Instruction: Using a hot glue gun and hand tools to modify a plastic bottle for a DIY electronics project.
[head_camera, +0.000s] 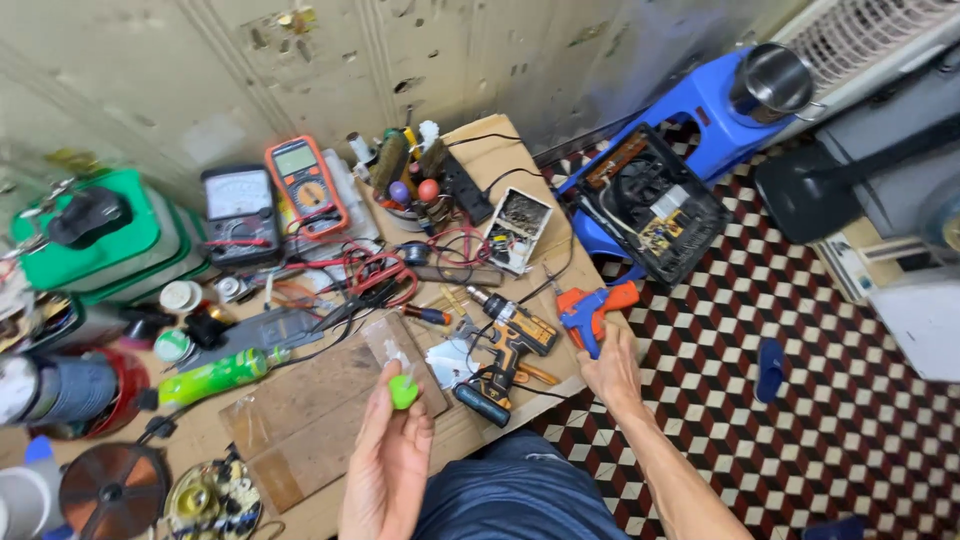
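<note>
My left hand is raised over the near edge of a cluttered wooden workbench and pinches a small round green cap between thumb and fingertips. My right hand reaches to the bench's right edge, fingers at the blue handle of an orange and blue glue gun; whether it grips the handle is unclear. An orange and black cordless drill lies between the two hands.
An orange multimeter and a black analog meter stand at the back. Tangled red and black leads, a green spray can, a screwdriver holder and a drill-bit box crowd the bench. A blue stool with an open electronics unit stands right.
</note>
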